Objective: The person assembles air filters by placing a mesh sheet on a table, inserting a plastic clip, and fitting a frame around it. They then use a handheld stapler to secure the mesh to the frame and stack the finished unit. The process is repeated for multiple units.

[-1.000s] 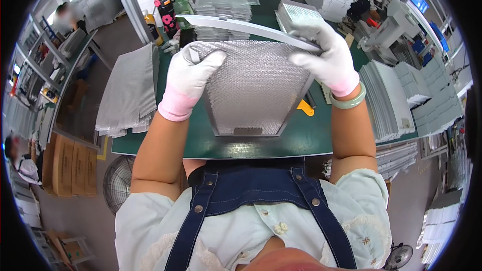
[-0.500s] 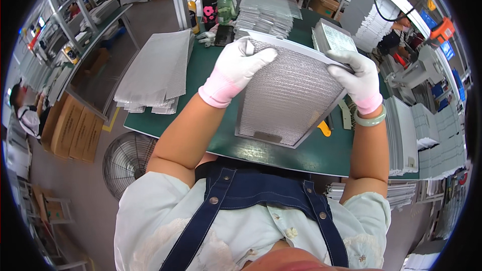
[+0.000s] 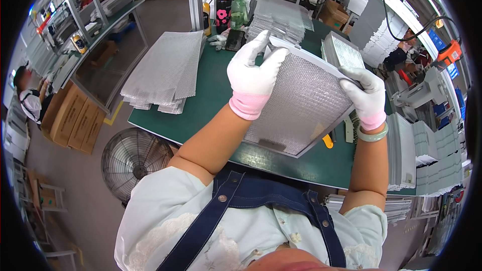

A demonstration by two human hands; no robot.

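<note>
A framed metal mesh filter (image 3: 309, 103) stands tilted above the green table, its pale top rail facing away from me. My left hand (image 3: 253, 78), in a white glove with a pink cuff, grips the filter's upper left corner, thumb and finger on either side of the rail. At the upper right corner my right hand (image 3: 367, 93), gloved the same way, is closed around the frame edge, thumb on the near face. Its fingertips behind the rail are partly hidden. A yellow-handled tool (image 3: 328, 141) lies on the table, partly behind the filter's right edge.
Loose mesh sheets (image 3: 163, 70) are stacked on the table's left, with more mesh (image 3: 281, 17) at the back. Bottles (image 3: 223, 12) and a dark phone (image 3: 235, 40) stand or lie near the post. Framed panels (image 3: 400, 153) line the right. A floor fan (image 3: 135, 163) stands at left.
My left hand has turned more upright at the corner, its finger now pointing up and its wrist further right. My right hand keeps its hold. The whole view has shifted slightly.
</note>
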